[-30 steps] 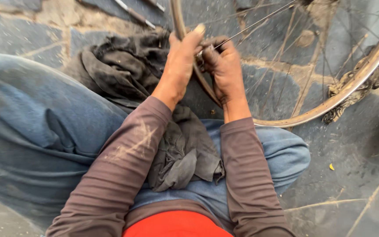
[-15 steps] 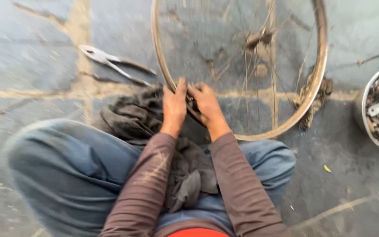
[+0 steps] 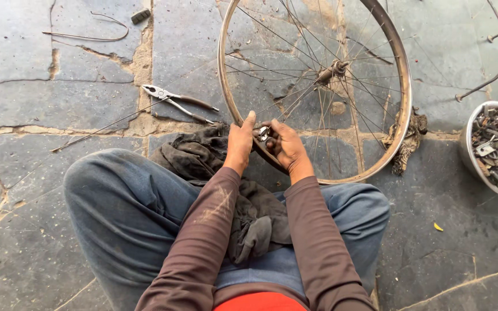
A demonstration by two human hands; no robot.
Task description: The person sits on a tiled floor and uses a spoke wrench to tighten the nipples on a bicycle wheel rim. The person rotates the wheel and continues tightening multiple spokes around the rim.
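A bare metal bicycle wheel rim (image 3: 402,98) with thin spokes and a hub (image 3: 332,72) lies on the stone floor in front of me. My left hand (image 3: 241,141) grips the near edge of the rim, thumb raised. My right hand (image 3: 283,145) is closed around a small metal tool (image 3: 264,133) at the same spot on the rim. Both hands almost touch. A dark dirty cloth (image 3: 255,222) lies across my lap between my knees.
Pliers (image 3: 174,101) lie on the floor left of the wheel, with a loose spoke (image 3: 105,126) beside them. A bent wire (image 3: 96,35) lies far left. A bowl of metal scrap parts (image 3: 494,147) stands at the right. A crumpled rag (image 3: 407,138) sits under the rim's right side.
The view has pulled back and up, so the whole wheel, the pliers and the bowl now show. My hands stay at the same spot on the rim.
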